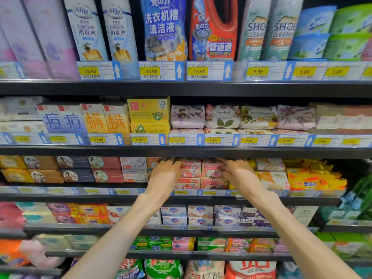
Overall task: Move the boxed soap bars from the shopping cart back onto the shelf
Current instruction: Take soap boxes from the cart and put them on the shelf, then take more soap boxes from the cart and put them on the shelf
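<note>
Left hand point(166, 174), right hand point(237, 172) flanking pink soap boxes point(201, 174), shelf point(181, 198)

head | faces shelves point(185, 151) straight on | close, arm's reach

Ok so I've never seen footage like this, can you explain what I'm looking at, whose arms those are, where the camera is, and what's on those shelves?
There is no machine here: these are a person's two bare arms, filmed by a wide-angle camera worn on their head, looking forward and down. That is why the arms enter from the bottom edge and the shelves bend at the sides.

The person faces store shelving. Both hands reach into the same shelf: the left hand and right hand rest on either side of a stack of pink Goat Soap boxes, touching them. Whether a box is actually gripped is hard to tell.

Above sit paper-wrapped floral soaps, and higher up cleaner bottles. Yellow price tags run along the shelf edges. No shopping cart is in view.
</note>
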`<state>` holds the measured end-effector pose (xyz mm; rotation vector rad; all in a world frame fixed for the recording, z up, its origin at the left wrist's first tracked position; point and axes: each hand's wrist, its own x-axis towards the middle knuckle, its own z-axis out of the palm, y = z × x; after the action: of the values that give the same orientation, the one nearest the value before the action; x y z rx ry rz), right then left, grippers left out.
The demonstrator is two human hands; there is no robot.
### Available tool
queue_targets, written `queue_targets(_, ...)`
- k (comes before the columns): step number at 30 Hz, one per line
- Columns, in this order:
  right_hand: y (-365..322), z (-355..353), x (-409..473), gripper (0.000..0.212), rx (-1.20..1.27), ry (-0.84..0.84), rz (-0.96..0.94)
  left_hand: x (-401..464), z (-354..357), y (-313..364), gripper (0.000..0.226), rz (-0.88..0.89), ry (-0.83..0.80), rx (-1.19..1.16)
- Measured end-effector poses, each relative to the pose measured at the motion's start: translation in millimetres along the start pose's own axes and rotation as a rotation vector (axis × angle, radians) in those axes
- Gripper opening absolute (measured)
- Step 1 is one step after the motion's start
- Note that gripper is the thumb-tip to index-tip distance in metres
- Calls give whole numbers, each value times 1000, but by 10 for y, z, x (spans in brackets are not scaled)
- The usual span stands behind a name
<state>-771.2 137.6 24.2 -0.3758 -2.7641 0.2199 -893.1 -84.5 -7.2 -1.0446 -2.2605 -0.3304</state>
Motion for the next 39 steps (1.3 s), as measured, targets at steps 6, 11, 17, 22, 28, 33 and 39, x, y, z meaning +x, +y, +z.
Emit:
queue_targets(6, 28, -12, -166, 33, -6, 61, -56, -98, -123, 12, 45, -72, -54, -34)
queue_targets(11, -171, -89, -279, 43, -26, 134, -347, -383, -358, -18, 45, -146, -32, -51)
queue_targets(17, -690, 103, -335, 47, 101, 71, -713, -1096, -824, -74, 49, -318, -50, 60)
queue_targets(22, -1464, 251, -388, 43, 201, -17, -936, -1990, -1489, -180, 49, -554, -136, 209)
queue_targets(28, -2713, 410, -790, 49, 245, -111, -1188, -3146, -2461, -205, 55, -800, -213, 381)
queue_targets(33, -3849, 524, -1427, 45, 349, -207, -1423, -4101, -3233, -44, 55, -997, -219, 492)
queue_targets(39, -5044, 577, -2343, 56, 422, -202, -1636, -5336, -4098, -64, 54, -1195, -215, 575)
